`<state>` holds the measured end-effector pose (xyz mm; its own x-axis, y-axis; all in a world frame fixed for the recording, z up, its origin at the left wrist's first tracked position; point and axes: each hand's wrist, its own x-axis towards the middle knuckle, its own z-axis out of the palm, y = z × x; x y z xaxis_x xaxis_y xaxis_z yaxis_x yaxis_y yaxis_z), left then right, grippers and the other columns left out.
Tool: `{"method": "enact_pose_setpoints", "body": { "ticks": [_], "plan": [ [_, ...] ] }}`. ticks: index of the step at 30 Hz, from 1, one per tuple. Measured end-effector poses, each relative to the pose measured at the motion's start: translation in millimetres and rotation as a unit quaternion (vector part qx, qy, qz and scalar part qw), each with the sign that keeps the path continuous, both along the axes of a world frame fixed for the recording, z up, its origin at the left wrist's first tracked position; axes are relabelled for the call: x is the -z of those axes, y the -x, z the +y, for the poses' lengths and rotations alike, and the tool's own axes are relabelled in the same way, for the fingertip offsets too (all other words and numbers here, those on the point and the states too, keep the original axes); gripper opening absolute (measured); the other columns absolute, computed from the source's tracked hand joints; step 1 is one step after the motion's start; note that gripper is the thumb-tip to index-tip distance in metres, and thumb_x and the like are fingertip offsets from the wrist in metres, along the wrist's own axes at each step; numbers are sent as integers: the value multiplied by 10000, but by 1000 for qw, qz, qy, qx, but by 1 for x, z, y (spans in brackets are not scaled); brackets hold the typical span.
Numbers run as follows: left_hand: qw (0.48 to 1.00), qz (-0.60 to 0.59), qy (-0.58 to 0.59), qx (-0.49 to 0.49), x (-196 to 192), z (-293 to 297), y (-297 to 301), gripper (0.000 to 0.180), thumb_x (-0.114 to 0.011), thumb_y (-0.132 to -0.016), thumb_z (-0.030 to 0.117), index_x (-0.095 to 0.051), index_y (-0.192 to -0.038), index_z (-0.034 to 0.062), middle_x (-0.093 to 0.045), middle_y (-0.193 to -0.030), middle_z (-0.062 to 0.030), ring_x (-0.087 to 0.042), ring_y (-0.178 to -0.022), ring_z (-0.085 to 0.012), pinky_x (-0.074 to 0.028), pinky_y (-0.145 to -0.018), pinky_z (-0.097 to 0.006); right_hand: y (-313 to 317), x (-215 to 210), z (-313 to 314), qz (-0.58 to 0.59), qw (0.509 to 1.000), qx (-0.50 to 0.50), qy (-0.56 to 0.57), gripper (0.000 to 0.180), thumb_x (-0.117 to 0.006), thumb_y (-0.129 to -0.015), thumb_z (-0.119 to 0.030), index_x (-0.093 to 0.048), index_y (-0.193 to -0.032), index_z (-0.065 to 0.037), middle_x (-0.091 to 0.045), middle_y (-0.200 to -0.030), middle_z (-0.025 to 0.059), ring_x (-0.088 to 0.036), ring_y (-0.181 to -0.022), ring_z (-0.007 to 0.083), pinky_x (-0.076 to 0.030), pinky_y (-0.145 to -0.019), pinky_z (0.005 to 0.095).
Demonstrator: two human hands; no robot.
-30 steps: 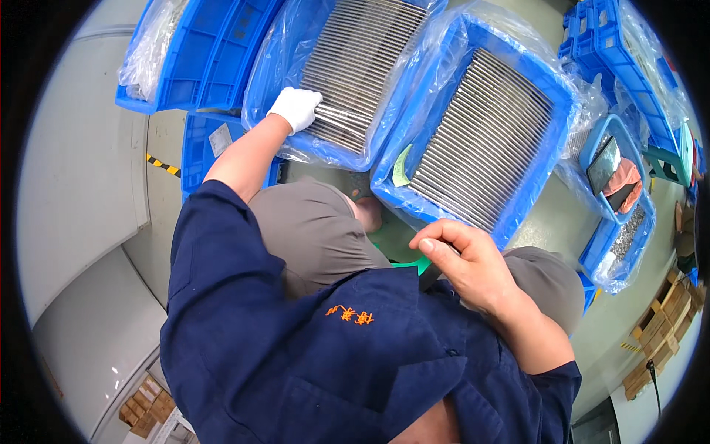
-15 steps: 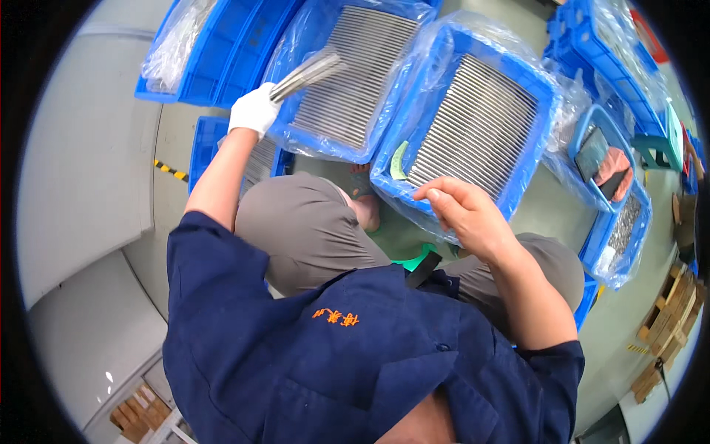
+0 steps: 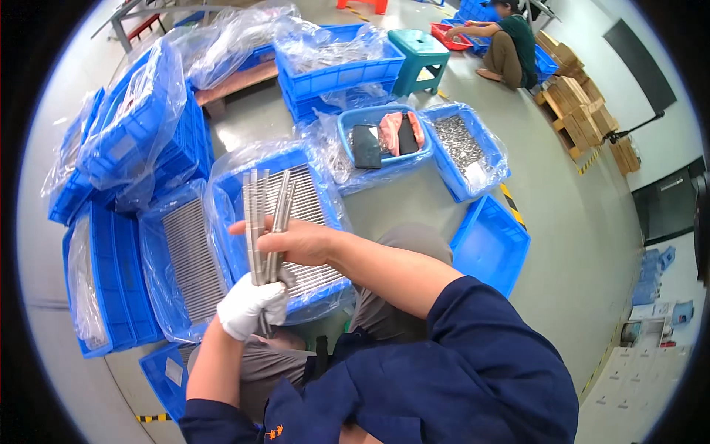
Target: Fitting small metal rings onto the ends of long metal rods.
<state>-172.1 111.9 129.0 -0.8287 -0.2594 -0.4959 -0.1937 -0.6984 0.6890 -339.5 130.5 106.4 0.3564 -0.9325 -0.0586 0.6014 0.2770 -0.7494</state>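
Note:
A bundle of slim, shiny metal rods stands nearly upright in front of me, splayed into two groups at the top. Wearing a white glove, my left hand is closed around its lower end. My bare right hand grips the right-hand group higher up, with one finger reaching behind the rods to the left. Beneath both hands is a blue plastic-lined crate with rows of similar rods in it, partly hidden by my hands. Another lined crate of neatly laid rods stands to its left.
Stacked blue crates stand at the left. Ahead are a small blue basket with a phone and pink cloth, a crate of small metal parts, and a green stool. A bare blue crate lies right. Another person crouches far off.
The view has swung to the right. My left hand has brought the rods in from the far left over the middle crate, and my right hand has risen from the crate's edge and taken hold of them.

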Motion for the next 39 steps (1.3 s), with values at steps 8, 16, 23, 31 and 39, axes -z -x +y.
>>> {"method": "enact_pose_setpoints", "body": {
  "ticks": [8,16,23,31,39],
  "plan": [
    [967,176,-170,-71,17,12,47,478,-499,-835,364,-438,-1132,-6,-544,-741,-111,-524,-574,-176,-438,-538,-285,41,12,15,-52,971,224,-72,136,-556,-812,-191,-541,-849,-61,-527,-689,-5,-528,-589,87,-470,-540,247],
    [893,30,-215,-395,47,16,74,278,-425,-876,316,-540,-884,62,-602,-842,-79,-588,-764,-208,-516,-664,-360,38,11,24,127,937,324,24,126,-594,-789,-159,-547,-832,-51,-508,-752,-21,-466,-717,59,-395,-672,239],
    [961,201,-189,3,34,19,65,516,-485,-825,448,-452,-1140,41,-560,-797,-101,-486,-523,-156,-387,-473,-252,63,1,21,33,987,160,-15,166,-617,-759,-174,-532,-853,-68,-482,-722,-21,-458,-649,69,-394,-586,220],
    [997,7,28,-70,25,10,52,357,-467,-872,316,-476,-1034,-3,-373,-534,21,-333,-390,-77,-301,-363,-220,56,15,9,76,964,235,-100,374,-529,-826,-418,-510,-942,-64,-444,-686,-23,-402,-547,41,-332,-435,186],
    [958,-57,250,-128,21,-14,33,236,-522,-843,255,-538,-894,25,-510,-608,-7,-380,-418,-45,-285,-377,-183,43,41,11,260,945,156,-120,353,-433,-750,14,-475,-1097,-32,-461,-762,34,-453,-628,102,-418,-523,223]
  ]
}}
